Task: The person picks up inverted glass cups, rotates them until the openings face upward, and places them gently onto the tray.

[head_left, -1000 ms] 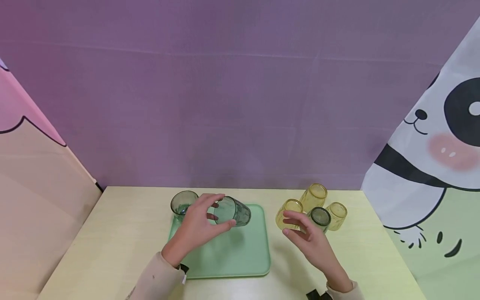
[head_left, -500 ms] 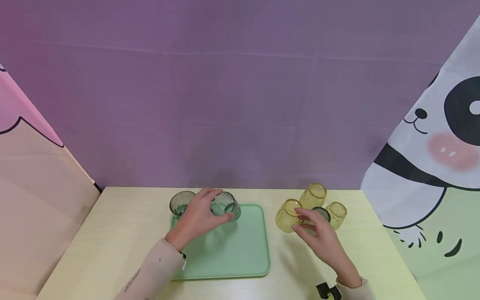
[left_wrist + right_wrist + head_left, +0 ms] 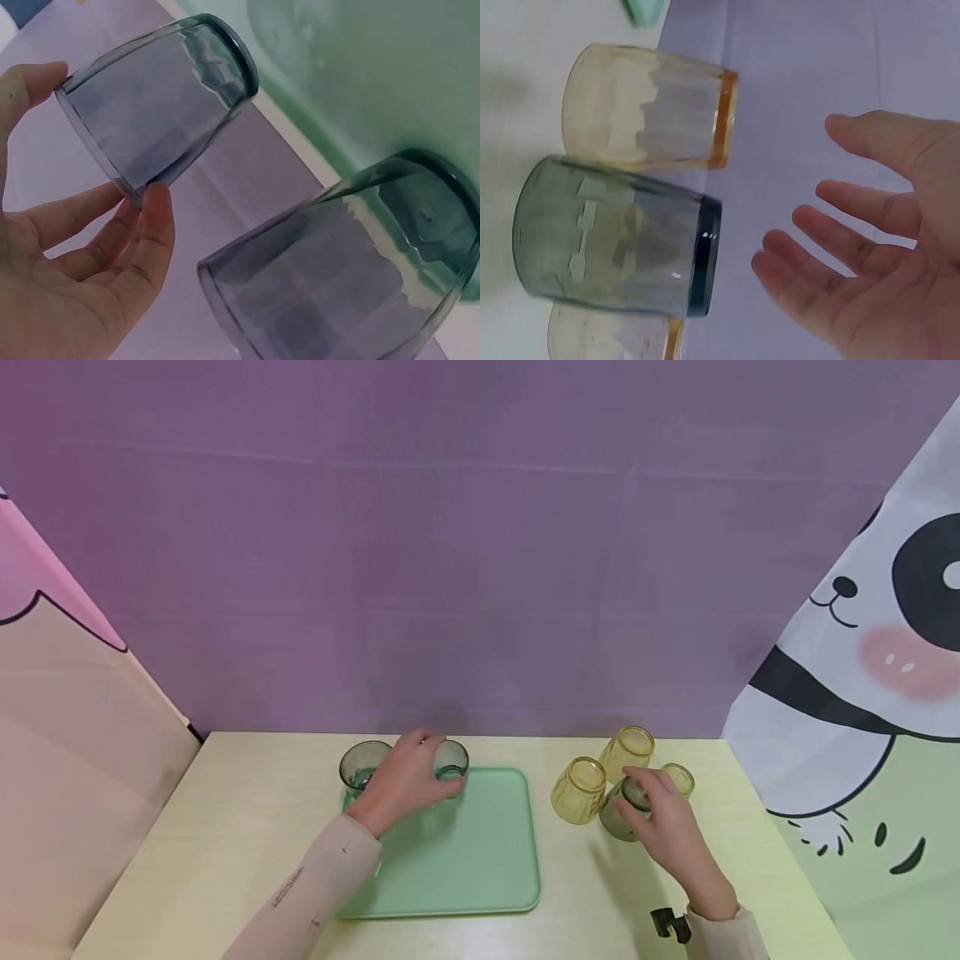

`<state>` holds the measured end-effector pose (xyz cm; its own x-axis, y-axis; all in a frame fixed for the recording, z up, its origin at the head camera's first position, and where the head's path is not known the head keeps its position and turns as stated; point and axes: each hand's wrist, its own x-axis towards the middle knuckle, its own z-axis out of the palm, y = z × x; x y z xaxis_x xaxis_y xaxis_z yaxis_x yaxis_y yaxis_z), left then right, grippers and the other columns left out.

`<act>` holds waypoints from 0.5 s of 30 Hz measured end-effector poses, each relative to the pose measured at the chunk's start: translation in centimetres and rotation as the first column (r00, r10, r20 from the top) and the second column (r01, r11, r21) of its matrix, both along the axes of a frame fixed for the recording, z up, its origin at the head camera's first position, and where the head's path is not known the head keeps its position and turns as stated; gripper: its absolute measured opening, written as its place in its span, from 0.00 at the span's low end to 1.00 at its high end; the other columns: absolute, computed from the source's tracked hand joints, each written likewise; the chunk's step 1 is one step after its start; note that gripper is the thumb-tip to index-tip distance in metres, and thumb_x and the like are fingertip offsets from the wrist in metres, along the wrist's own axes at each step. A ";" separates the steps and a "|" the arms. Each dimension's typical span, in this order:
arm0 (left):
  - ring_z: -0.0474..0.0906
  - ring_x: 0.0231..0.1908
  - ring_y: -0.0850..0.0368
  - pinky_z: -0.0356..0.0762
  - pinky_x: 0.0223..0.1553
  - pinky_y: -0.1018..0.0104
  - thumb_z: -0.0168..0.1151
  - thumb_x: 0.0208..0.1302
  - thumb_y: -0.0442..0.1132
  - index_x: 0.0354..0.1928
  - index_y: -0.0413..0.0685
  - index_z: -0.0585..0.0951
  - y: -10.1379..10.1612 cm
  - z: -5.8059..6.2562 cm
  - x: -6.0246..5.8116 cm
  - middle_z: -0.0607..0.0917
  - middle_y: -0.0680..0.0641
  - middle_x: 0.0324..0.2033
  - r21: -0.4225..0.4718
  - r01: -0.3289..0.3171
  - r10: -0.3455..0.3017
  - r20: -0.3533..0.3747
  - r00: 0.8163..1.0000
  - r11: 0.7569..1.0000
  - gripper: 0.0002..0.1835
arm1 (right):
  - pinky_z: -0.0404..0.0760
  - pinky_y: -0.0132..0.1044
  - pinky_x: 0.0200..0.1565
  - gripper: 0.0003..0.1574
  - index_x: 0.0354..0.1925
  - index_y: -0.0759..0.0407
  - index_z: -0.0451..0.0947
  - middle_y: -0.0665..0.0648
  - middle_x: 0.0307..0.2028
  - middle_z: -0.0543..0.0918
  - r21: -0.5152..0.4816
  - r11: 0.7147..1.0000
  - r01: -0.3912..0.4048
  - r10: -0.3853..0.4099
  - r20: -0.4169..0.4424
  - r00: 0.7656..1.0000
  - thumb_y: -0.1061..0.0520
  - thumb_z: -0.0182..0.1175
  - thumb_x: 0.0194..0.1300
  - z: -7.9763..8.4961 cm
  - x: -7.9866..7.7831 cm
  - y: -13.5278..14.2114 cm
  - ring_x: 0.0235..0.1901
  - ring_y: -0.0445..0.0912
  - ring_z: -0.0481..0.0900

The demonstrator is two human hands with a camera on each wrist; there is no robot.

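Note:
My left hand point(image 3: 405, 783) holds an upright grey-green drinking glass point(image 3: 453, 767) by its rim, thumb on one side and fingers on the other, over the back of a green tray point(image 3: 472, 868). Whether its base touches the tray I cannot tell. A second grey-green glass point(image 3: 337, 270) stands upright beside it, at the tray's back left corner. Above an upside-down grey-green glass point(image 3: 615, 232) hovers my right hand point(image 3: 667, 827). In the right wrist view its fingers point(image 3: 855, 247) are spread and apart from that glass's base.
Yellow glasses, upside down, stand around the right-hand grey-green one: one to its left point(image 3: 577, 792), one behind point(image 3: 628, 750), and one to the right point(image 3: 678, 777), partly behind my hand. A purple cloth wall point(image 3: 480, 610) rises at the table's back edge.
My left hand has brought its glass left and back, from tilted to upright next to the other grey-green glass. My right hand has moved right, from near the left yellow glass to above the grey-green one.

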<state>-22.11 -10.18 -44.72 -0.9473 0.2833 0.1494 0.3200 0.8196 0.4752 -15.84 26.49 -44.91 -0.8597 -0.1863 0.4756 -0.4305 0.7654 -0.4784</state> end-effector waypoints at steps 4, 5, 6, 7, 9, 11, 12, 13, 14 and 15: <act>0.72 0.59 0.40 0.77 0.54 0.46 0.69 0.55 0.54 0.62 0.35 0.77 0.1 -0.3 -0.5 0.75 0.36 0.59 -0.055 0.003 -0.003 0.006 1.000 0.998 0.38 | 0.79 0.60 0.48 0.28 0.54 0.75 0.76 0.71 0.49 0.78 0.060 0.998 0.031 -0.029 -0.030 0.999 0.66 0.73 0.57 -0.3 -0.3 0.3 0.49 0.65 0.78; 0.72 0.59 0.39 0.77 0.53 0.46 0.69 0.55 0.54 0.62 0.34 0.77 0.1 -0.4 -0.6 0.75 0.35 0.59 -0.064 0.001 -0.001 0.005 1.000 0.998 0.38 | 0.79 0.60 0.48 0.28 0.54 0.75 0.76 0.72 0.48 0.77 0.075 0.997 0.035 -0.032 -0.042 0.999 0.67 0.73 0.56 -0.4 -0.4 0.4 0.49 0.66 0.78; 0.72 0.59 0.39 0.78 0.52 0.45 0.68 0.55 0.53 0.61 0.33 0.77 0.1 -0.5 -0.7 0.75 0.35 0.59 -0.075 -0.001 0.001 0.006 1.000 0.997 0.38 | 0.79 0.60 0.48 0.28 0.53 0.75 0.76 0.72 0.48 0.77 0.090 0.995 0.039 -0.035 -0.055 0.998 0.67 0.74 0.56 -0.5 -0.5 0.5 0.49 0.66 0.77; 0.71 0.59 0.39 0.78 0.51 0.45 0.68 0.55 0.53 0.61 0.32 0.76 0.1 -0.5 -0.8 0.75 0.34 0.59 -0.081 -0.004 0.004 0.006 1.000 0.997 0.38 | 0.79 0.60 0.48 0.29 0.53 0.75 0.77 0.72 0.47 0.77 0.104 0.994 0.044 -0.037 -0.071 0.997 0.67 0.74 0.55 -0.5 -0.5 0.5 0.48 0.66 0.77; 0.71 0.59 0.38 0.79 0.50 0.45 0.68 0.56 0.53 0.60 0.31 0.76 0.1 -0.6 -0.9 0.74 0.34 0.59 -0.093 -0.010 0.011 0.010 1.000 0.996 0.37 | 0.78 0.60 0.48 0.29 0.52 0.75 0.77 0.72 0.46 0.78 0.132 0.990 0.055 -0.042 -0.099 0.994 0.67 0.75 0.54 -0.6 -0.7 0.7 0.48 0.67 0.77; 0.71 0.59 0.37 0.80 0.49 0.46 0.68 0.56 0.53 0.60 0.30 0.76 0.2 -0.7 -0.9 0.74 0.33 0.59 -0.105 -0.015 0.016 0.012 1.000 0.994 0.37 | 0.78 0.60 0.48 0.29 0.52 0.75 0.77 0.72 0.46 0.78 0.159 0.985 0.066 -0.048 -0.118 0.992 0.67 0.75 0.53 -0.7 -0.9 0.9 0.47 0.67 0.77; 0.71 0.59 0.37 0.80 0.48 0.46 0.68 0.56 0.53 0.60 0.30 0.76 0.2 -0.7 -1.0 0.74 0.33 0.58 -0.111 -0.016 0.017 0.012 1.000 0.994 0.37 | 0.78 0.60 0.48 0.29 0.52 0.75 0.77 0.72 0.45 0.78 0.174 0.982 0.071 -0.050 -0.123 0.991 0.67 0.75 0.53 -0.8 -1.0 1.0 0.47 0.67 0.77; 0.71 0.58 0.37 0.80 0.48 0.46 0.68 0.56 0.53 0.60 0.30 0.76 0.2 -0.7 -1.0 0.74 0.33 0.58 -0.114 -0.017 0.018 0.013 1.000 0.993 0.37 | 0.78 0.60 0.48 0.30 0.52 0.75 0.77 0.72 0.45 0.78 0.188 0.979 0.076 -0.053 -0.127 0.990 0.67 0.76 0.52 -0.9 -1.1 1.1 0.46 0.67 0.77; 0.71 0.58 0.37 0.80 0.48 0.46 0.68 0.56 0.53 0.59 0.30 0.76 0.2 -0.8 -1.1 0.74 0.33 0.58 -0.120 -0.016 0.018 0.012 1.000 0.993 0.37 | 0.79 0.60 0.47 0.30 0.52 0.75 0.77 0.73 0.45 0.78 0.202 0.976 0.081 -0.056 -0.125 0.991 0.67 0.76 0.52 -0.9 -1.2 1.2 0.46 0.68 0.78; 0.71 0.58 0.37 0.81 0.47 0.46 0.68 0.56 0.53 0.59 0.30 0.76 0.2 -0.9 -1.1 0.74 0.33 0.58 -0.124 -0.016 0.018 0.012 1.000 0.992 0.37 | 0.78 0.60 0.48 0.30 0.52 0.75 0.77 0.73 0.45 0.78 0.215 0.973 0.086 -0.061 -0.120 0.991 0.66 0.76 0.52 -1.0 -1.3 1.3 0.45 0.68 0.78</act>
<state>-23.24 -9.97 -45.60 -0.9538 0.2829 0.1015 0.3001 0.8776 0.3737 -17.17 27.74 -45.92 -0.8185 -0.2352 0.5241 -0.4107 0.8775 -0.2477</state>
